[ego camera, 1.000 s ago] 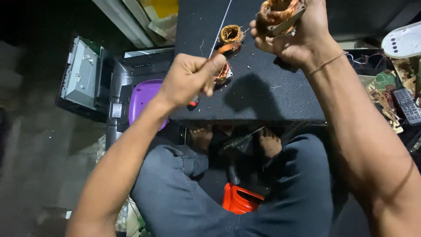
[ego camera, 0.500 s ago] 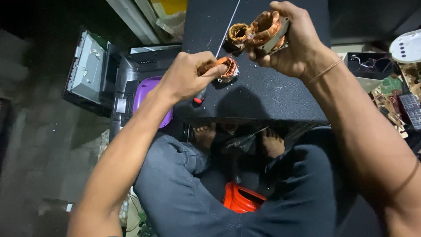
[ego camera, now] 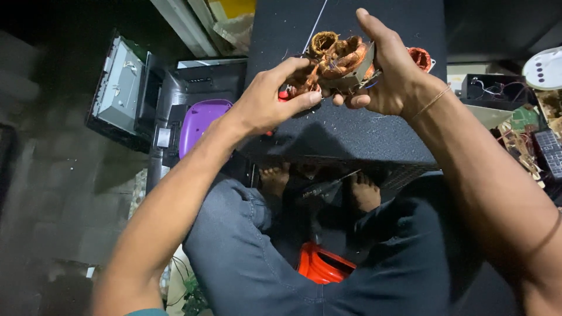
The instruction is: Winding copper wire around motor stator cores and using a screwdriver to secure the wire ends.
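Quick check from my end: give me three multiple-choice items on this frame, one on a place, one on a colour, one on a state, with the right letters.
1. Where is the copper-wound motor coil block?
A. in the right hand, above the black work surface
B. on the floor
C. in the person's lap

2. What colour is the plastic lid left of the work surface?
A. green
B. purple
C. white

3. What is the left hand doing?
A. resting open on the knee
B. hanging free
C. closed on a red-handled tool at the coil block

Answers: 1 A, the fingers wrap it over the dark top. 2 B, it shows purple by the grey casing. 3 C, the fingers curl round the red handle.
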